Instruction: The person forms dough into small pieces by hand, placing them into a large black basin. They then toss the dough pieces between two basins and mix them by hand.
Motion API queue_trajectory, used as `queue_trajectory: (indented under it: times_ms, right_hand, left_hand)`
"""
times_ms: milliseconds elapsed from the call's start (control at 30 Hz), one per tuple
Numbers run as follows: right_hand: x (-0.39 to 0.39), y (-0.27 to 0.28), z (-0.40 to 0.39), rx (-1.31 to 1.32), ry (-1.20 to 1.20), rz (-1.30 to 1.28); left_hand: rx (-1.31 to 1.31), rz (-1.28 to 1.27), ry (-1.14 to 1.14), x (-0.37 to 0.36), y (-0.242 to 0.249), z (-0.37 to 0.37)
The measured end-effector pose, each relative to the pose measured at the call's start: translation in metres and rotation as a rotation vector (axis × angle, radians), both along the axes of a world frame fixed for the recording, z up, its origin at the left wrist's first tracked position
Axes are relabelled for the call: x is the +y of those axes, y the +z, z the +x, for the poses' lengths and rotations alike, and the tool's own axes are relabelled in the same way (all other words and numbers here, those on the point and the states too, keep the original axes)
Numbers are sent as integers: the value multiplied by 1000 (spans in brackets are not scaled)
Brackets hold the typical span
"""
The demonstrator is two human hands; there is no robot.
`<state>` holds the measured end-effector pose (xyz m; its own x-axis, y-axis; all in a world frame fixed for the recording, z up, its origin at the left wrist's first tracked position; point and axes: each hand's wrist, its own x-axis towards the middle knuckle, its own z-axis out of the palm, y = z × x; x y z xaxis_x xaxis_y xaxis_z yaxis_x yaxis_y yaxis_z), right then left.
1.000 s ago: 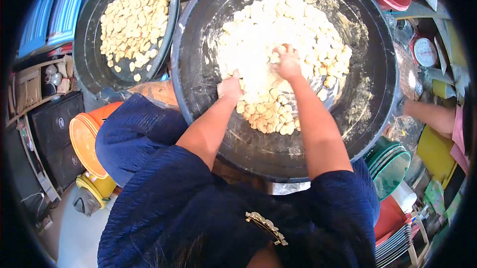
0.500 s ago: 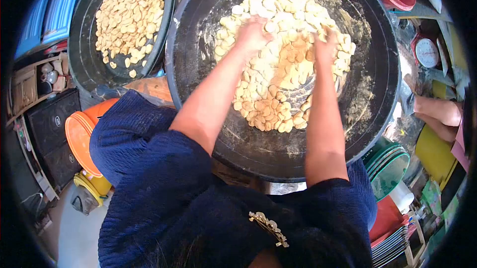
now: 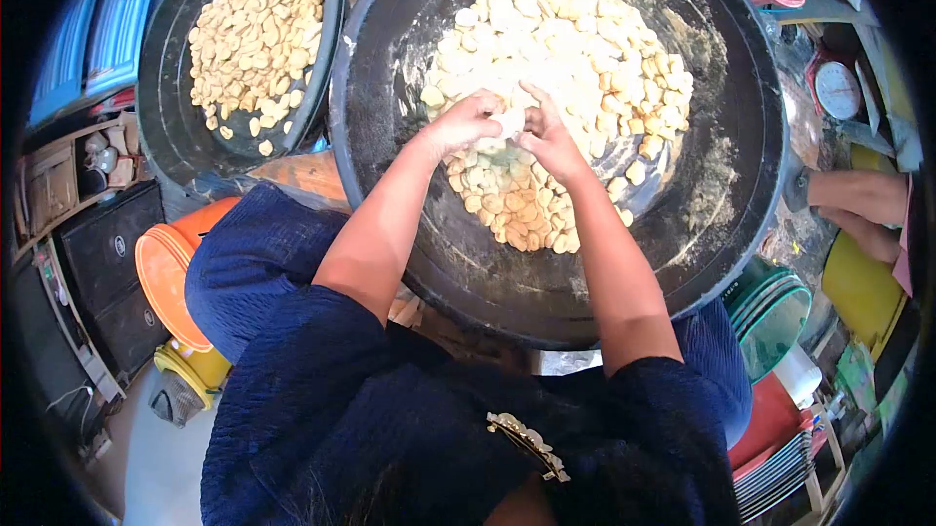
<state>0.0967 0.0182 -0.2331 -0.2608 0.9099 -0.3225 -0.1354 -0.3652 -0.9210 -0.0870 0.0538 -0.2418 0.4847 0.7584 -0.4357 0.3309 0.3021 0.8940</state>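
Observation:
A large round black basin [image 3: 366,136] holds a wide heap of pale, flat dough-like pieces [image 3: 624,68], powdery at the edges. Above the lower left part of the heap, my left hand [image 3: 466,124] and my right hand [image 3: 548,136] come together. Between their fingertips they hold a small whitish piece [image 3: 509,122], partly washed out by glare. Both hands have bent fingers pressed toward it.
A second dark basin [image 3: 161,116] with similar pieces stands at the upper left. Orange [image 3: 166,282] and green tubs [image 3: 775,331] flank the lap. Another person's legs [image 3: 858,199] and a dial scale [image 3: 838,90] are at the right.
Both hands have moved from apart on the heap to close together, nearer the body, and now hold a whitish piece between them. The pieces at the heap's right have shifted.

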Motion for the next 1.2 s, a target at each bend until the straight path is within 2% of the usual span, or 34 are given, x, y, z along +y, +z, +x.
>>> queue_trajectory:
  times_ms: [33,67,133,167,233,333,367,400,467,533,600,633,667,733,767,800,867,900,933,967,1000,1067,1100,1167,1200]
  right_hand:
    - [-1,16,7,57,69,-44]
    - [-1,29,14,116,140,-90]
    - [-5,44,24,36,130,-26]
    - [-6,47,32,-39,117,-5]
    - [-8,51,44,-114,98,23]
    - [-11,52,59,-170,-631,-96]
    - [-16,50,57,-220,-536,118]
    - [-21,54,53,-217,-540,122]
    - [-32,61,42,-873,-102,509]
    - [-33,54,27,-769,-113,480]
    - [-29,48,21,-137,97,-5]
    - [-29,51,20,-237,-110,107]
    - [-29,50,22,-234,-110,106]
    - [-26,42,39,-348,-262,-54]
    - [-31,21,46,-865,-100,361]
    - [-32,24,44,-867,-100,360]
    - [-40,48,25,-444,61,49]
    - [-44,70,9,-287,54,23]
    - [-43,68,9,-288,56,22]
    - [-43,62,8,-218,-18,-90]
    - [-43,54,7,-146,-90,-203]
    - [-42,39,15,-68,-154,-217]
    - [-40,37,23,-38,-139,-274]
    - [-40,32,42,31,-123,-373]
    - [-40,28,41,30,-122,-373]
  left_hand:
    - [-233,-314,-22,4,9,2]
    - [-238,-309,-24,2,18,6]
    - [-620,-551,166,-9,52,24]
    - [-529,-495,149,-12,56,31]
    - [-517,-505,138,-16,58,37]
    - [-489,-549,195,-20,56,36]
    - [-467,-579,259,-19,55,35]
    - [-465,-575,255,-20,61,36]
    - [-433,-596,218,-27,74,39]
    - [-396,-599,288,-31,80,51]
    - [-355,-598,361,-31,82,53]
    - [-336,-532,289,-32,82,49]
    - [-317,-468,218,-32,83,45]
    - [-407,-544,268,-28,66,34]
    - [-499,-623,320,-27,55,31]
    - [-501,-625,318,-27,54,34]
    - [-717,-668,608,-29,54,45]
    - [-719,-670,608,-30,51,47]
    - [-681,-567,559,-32,46,47]
    - [-639,-465,513,-34,42,46]
    - [-637,-466,520,-33,36,43]
    - [-312,-291,493,-27,24,33]
    - [-311,-293,493,-26,27,30]
    - [-618,-479,782,-24,35,23]
    - [-619,-479,782,-23,34,19]
